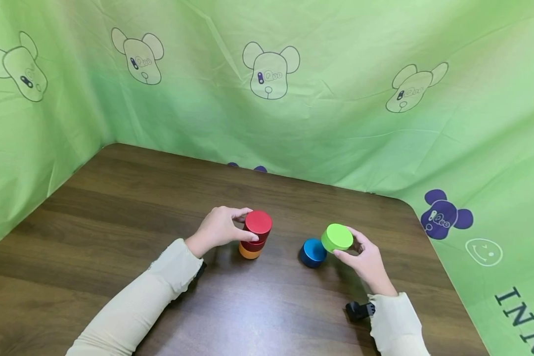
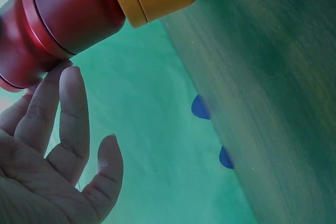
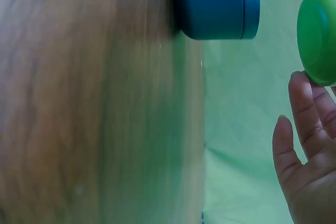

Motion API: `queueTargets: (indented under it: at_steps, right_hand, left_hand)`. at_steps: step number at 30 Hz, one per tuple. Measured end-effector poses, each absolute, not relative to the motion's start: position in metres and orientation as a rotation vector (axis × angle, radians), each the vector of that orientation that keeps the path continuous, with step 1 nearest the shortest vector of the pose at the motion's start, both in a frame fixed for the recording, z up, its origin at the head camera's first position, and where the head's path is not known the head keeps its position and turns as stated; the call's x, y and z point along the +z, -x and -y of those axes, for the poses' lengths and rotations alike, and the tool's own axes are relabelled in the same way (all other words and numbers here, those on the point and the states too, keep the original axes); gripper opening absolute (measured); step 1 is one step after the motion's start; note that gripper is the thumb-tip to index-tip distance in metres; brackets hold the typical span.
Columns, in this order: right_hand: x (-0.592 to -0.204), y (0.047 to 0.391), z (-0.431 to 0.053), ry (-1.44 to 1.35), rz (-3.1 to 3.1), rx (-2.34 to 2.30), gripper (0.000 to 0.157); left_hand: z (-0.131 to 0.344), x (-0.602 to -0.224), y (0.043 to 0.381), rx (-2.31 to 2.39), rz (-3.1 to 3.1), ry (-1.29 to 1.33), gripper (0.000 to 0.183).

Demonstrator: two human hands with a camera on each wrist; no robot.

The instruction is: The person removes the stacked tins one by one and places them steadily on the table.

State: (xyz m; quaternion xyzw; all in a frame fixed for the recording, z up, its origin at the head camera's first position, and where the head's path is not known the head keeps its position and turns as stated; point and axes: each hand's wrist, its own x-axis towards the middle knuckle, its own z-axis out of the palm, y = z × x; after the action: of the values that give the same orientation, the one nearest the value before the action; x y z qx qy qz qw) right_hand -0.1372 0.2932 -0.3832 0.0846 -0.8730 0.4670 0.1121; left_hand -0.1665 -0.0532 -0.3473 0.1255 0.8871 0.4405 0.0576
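At the left, the left hand pinches the upper red tin between thumb and fingers, reaching in from the column's left side. This tin tops an upright column: the lower red tin is directly beneath it, and the orange tin forms the base on the worktop. The column's long axis is vertical. To the right, apart from the column, the blue tin stands upright on the worktop, between the two hands and nearer the right one. Further right, the green tin is held clear of the worktop, higher than the blue tin and to its right, not touching it. At the far right, the right hand pinches the green tin by its side; any slight tilt cannot be determined.
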Motion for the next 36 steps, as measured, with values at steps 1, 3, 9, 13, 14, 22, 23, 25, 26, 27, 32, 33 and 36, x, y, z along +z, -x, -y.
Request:
queueTargets:
  at_steps: [1, 3, 9, 13, 14, 22, 23, 25, 26, 27, 32, 33, 36]
  right_hand:
    - [-0.383, 0.137, -0.294, -0.244, 2.564, 1.368, 0.059]
    - [-0.383, 0.136, -0.296, -0.238, 2.562, 1.372, 0.059]
    - [-0.384, 0.133, -0.303, -0.226, 2.545, 1.370, 0.056]
    - [-0.386, 0.132, -0.306, -0.196, 2.525, 1.433, 0.055]
    - [-0.387, 0.132, -0.307, -0.188, 2.520, 1.454, 0.055]
    - [-0.384, 0.129, -0.309, -0.162, 2.538, 1.505, 0.057]
    - [-0.383, 0.128, -0.309, -0.157, 2.547, 1.500, 0.057]
    - [-0.382, 0.128, -0.309, -0.134, 2.560, 1.503, 0.058]
    - [-0.381, 0.128, -0.309, -0.115, 2.564, 1.513, 0.058]
    - [-0.381, 0.128, -0.310, -0.093, 2.560, 1.545, 0.059]
    - [-0.381, 0.130, -0.313, -0.010, 2.536, 1.692, 0.061]
    - [-0.381, 0.130, -0.313, -0.004, 2.536, 1.707, 0.061]
    - [-0.382, 0.131, -0.315, -0.004, 2.542, 1.726, 0.058]
  left_hand:
    - [0.053, -0.347, 0.166, 1.335, -2.688, -0.377, 0.066]
    - [0.053, -0.347, 0.166, 1.335, -2.685, -0.365, 0.066]
    - [0.053, -0.347, 0.166, 1.337, -2.677, -0.350, 0.066]
    - [0.052, -0.346, 0.165, 1.340, -2.673, -0.333, 0.066]
    - [0.052, -0.346, 0.165, 1.339, -2.673, -0.328, 0.066]
    - [0.052, -0.346, 0.164, 1.344, -2.680, -0.326, 0.066]
    - [0.052, -0.346, 0.164, 1.345, -2.681, -0.325, 0.065]
    - [0.052, -0.346, 0.164, 1.345, -2.683, -0.326, 0.065]
    - [0.053, -0.346, 0.164, 1.343, -2.686, -0.329, 0.065]
    - [0.052, -0.346, 0.164, 1.341, -2.687, -0.331, 0.065]
    - [0.052, -0.346, 0.164, 1.326, -2.697, -0.340, 0.065]
    - [0.052, -0.346, 0.164, 1.325, -2.696, -0.337, 0.065]
    - [0.051, -0.345, 0.164, 1.319, -2.697, -0.326, 0.065]
